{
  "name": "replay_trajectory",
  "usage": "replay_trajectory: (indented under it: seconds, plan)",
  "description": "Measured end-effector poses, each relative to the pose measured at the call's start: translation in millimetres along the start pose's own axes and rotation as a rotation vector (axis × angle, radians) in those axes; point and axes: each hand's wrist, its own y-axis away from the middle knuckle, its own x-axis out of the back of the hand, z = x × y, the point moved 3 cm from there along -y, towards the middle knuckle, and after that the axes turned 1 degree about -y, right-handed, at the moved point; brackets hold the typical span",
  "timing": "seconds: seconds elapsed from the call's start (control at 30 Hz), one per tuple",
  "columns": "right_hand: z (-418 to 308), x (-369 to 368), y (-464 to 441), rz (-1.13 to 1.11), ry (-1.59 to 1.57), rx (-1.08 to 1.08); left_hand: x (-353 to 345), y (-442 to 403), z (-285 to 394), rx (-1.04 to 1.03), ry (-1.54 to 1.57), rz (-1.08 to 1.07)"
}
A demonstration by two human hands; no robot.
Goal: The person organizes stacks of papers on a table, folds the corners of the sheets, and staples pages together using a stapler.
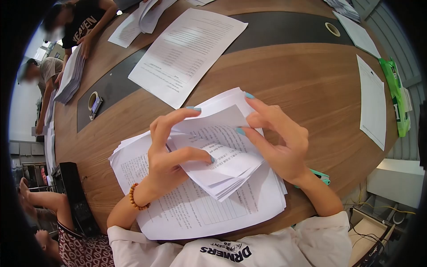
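Note:
A thick stack of printed sheets (178, 213) lies on the wooden table in front of my body. Above it, several sheets (222, 171) are lifted and curled, their lower edges fanned. My left hand (167, 155) is at the left of these curled sheets, its fingers bent around their edge and the thumb on the printed face. My right hand (282, 138) pinches the upper right corner of the raised sheets between thumb and fingers. A teal object (321, 177) is partly hidden behind my right forearm.
Loose printed sheets (189, 51) lie beyond the stack. Tape rolls (332, 29) rest on the dark strip. At the right are another sheet (372, 104) and a green package (397, 98). People handle paper piles (72, 78) at the upper left; another person sits lower left.

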Motion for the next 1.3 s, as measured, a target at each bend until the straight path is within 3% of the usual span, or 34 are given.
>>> replay_trajectory:
  seconds: [0.07,0.23,0.3,0.33,0.37,0.43,0.57,0.63,0.73,0.83,0.9,0.93,1.07,1.1,1.17,1.3]
  plan:
    - [-2.0,1.6,2.1,0.040,-0.036,0.093,1.4,-0.3,0.0,-0.003,-0.007,-0.020]
    - [-2.8,3.1,0.4,-0.044,-0.016,0.066,0.1,3.5,-5.6,-0.053,-0.014,-0.106]
    - [-4.3,3.7,-3.6,-0.089,0.005,0.046,-4.0,2.9,-5.5,0.108,0.116,0.050]
    - [-1.4,3.6,-5.0,-0.100,-0.211,-0.259,-2.2,-5.5,-3.4,0.035,-0.015,-0.081]
    - [1.8,1.3,-3.2,-0.108,-0.426,-0.564,0.0,-10.3,1.2,0.035,-0.014,-0.078]
    - [11.1,-3.6,-3.1,-0.069,-0.463,-0.473,-0.8,-17.9,4.3,0.159,-0.086,-0.211]
    - [14.0,-5.1,-10.1,-0.093,-0.397,-0.486,3.8,-32.6,-0.3,0.145,-0.146,-0.325]
    - [14.7,-6.0,-12.6,-0.092,-0.421,-0.509,0.9,-39.4,-12.6,0.228,0.207,-0.253]
    - [17.9,-8.7,-11.5,-0.089,-0.423,-0.510,-13.1,-45.7,-17.7,0.332,0.316,-0.173]
    - [24.1,-1.4,-11.8,-0.053,-0.332,-0.432,-19.6,-42.9,-23.0,0.379,0.332,-0.225]
    - [22.8,22.9,-14.8,-0.152,-0.265,-0.391,-23.4,-39.3,-26.8,0.364,0.366,-0.204]
    - [12.4,47.3,-13.0,-0.198,-0.046,-0.313,-27.2,-37.6,-28.9,0.355,0.389,-0.169]
    - [-19.4,121.4,29.1,-0.673,0.487,-0.409,-28.0,-36.7,-28.0,0.343,0.422,-0.128]
    - [-22.4,121.9,46.5,-0.683,0.505,-0.416,-27.6,-36.3,-27.9,0.344,0.442,-0.120]
    - [-22.0,118.9,80.0,-0.645,0.730,-0.202,-27.1,-35.6,-29.9,0.386,0.447,-0.156]
    - [-16.3,108.7,81.2,-0.541,0.713,-0.182,-24.0,-37.2,-30.2,0.354,0.432,-0.167]
